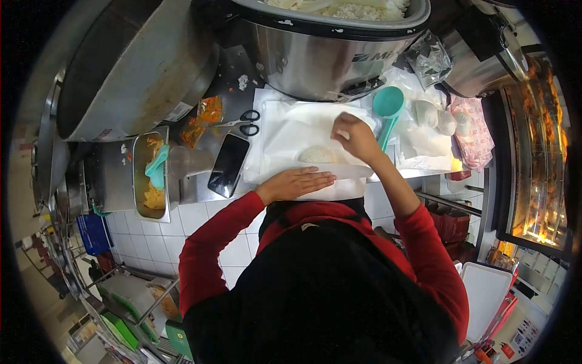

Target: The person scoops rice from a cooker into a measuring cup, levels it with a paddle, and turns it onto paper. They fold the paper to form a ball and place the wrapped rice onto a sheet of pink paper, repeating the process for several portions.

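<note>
A mound of white rice (pixel 317 155) lies on white paper sheets (pixel 285 130) at the counter's front edge. My left hand (pixel 299 183) rests flat on the near edge of the paper, fingers stretched out, just below the rice. Above and right of the mound, my right hand (pixel 354 136) is raised with its fingers curled together; whether anything is between them is too small to tell. To its right lies a teal scoop (pixel 388 103). Scissors (pixel 248 123) and a black phone (pixel 228 165) are left of the paper.
A large rice cooker (pixel 321 57) stands behind the paper. A big metal pot (pixel 139 73) and a metal tray of orange food (pixel 151 197) are at left. Wrapped white bundles (pixel 426 113) lie right, near crumpled foil (pixel 429 59) and a glowing glass-fronted oven (pixel 536 164).
</note>
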Motion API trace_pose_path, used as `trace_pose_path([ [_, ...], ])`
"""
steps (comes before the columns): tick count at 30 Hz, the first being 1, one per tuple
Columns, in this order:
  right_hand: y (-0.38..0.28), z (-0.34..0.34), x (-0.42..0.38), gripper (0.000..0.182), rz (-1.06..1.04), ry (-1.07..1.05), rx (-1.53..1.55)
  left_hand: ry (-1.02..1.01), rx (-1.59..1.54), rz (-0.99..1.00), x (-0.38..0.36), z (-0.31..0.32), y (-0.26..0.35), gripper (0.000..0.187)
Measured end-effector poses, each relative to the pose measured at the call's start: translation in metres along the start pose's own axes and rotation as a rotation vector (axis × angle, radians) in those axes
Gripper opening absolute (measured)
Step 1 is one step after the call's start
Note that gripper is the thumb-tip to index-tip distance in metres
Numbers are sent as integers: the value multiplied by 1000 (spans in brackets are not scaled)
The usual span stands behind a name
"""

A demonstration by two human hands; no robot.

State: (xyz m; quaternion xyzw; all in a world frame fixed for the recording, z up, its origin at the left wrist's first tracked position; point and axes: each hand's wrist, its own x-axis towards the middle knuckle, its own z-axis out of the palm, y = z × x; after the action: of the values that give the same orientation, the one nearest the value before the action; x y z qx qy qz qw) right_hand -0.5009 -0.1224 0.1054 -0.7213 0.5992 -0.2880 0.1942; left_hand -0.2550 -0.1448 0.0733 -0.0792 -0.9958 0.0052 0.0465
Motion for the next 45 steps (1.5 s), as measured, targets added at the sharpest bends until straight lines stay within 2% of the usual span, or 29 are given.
trace_pose_path([
  [2, -30, -17, -19, 9, -158, -21, -122, 16, 20, -17, 4, 1, -2, 55],
  [4, -50, -16, -40, 8, -233, -96, -330, 45, 53, -23, 8, -1, -5, 55],
  [5, -54, -8, -50, 4, -279, -97, -383, 8, -63, -47, 8, 4, -5, 55],
  [6, -54, 1, -62, 6, -275, -141, -438, -29, -178, -69, 6, 13, -4, 54],
  [8, -51, 16, -79, 10, -242, -79, -562, -58, -355, -102, 8, 17, -5, 53],
  [10, -46, 21, -85, 13, -179, -63, -527, -43, -476, -132, 10, 10, -6, 51],
  [13, -41, 25, -89, 19, -157, 48, -513, 271, -22, -65, 6, -3, 5, 49],
  [16, -33, 24, -92, 25, -139, 131, -434, 309, 183, -243, 9, -31, 9, 44],
  [17, -30, 23, -95, 27, -126, 146, -391, 205, 65, -415, 11, -47, 6, 43],
  [20, -20, 22, -103, 32, -79, 170, -209, 205, -88, -489, -17, 5, 4, 44],
  [21, -20, 15, -102, 36, -134, 171, -257, 336, -196, -512, -16, 6, 7, 44],
  [24, -4, 20, -110, 27, -155, 182, -286, 339, -276, -539, -22, 5, 13, 38],
  [27, 3, 17, -107, 19, -121, 74, -251, 291, -251, -567, -25, 5, 2, 32],
  [30, -4, 16, -81, 15, 278, -140, -241, -31, -485, -892, -6, -7, -15, 36],
  [31, 1, 18, -70, 27, 405, -251, -260, -108, -886, -1138, 6, -15, -28, 40],
  [34, -8, 20, -46, 35, 559, -169, -385, -266, -407, -1229, 37, -23, -47, 39],
  [35, -20, 18, -41, 42, 457, 13, -497, -75, -270, -1080, 38, -20, -50, 39],
  [36, -19, 18, -39, 41, 429, -14, -514, 108, -135, -923, 37, -18, -52, 38],
  [38, -14, 23, -42, 38, 382, -72, -544, 213, -116, -790, 32, -12, -53, 38],
  [39, -16, 21, -40, 22, 442, -180, -469, 141, -227, -818, 28, -12, -50, 38],
  [40, -13, 26, -45, 19, 407, -129, -413, 68, -335, -845, 25, -13, -46, 39],
  [42, -8, 42, -61, 12, 337, -20, -302, 224, -366, -917, 21, -4, -26, 32],
  [43, -21, 39, -65, 5, 379, -58, -206, 299, -384, -949, 18, 4, -12, 28],
  [45, -19, 60, -85, 8, 228, 91, -206, 540, -412, -969, 12, 24, 16, 17],
])
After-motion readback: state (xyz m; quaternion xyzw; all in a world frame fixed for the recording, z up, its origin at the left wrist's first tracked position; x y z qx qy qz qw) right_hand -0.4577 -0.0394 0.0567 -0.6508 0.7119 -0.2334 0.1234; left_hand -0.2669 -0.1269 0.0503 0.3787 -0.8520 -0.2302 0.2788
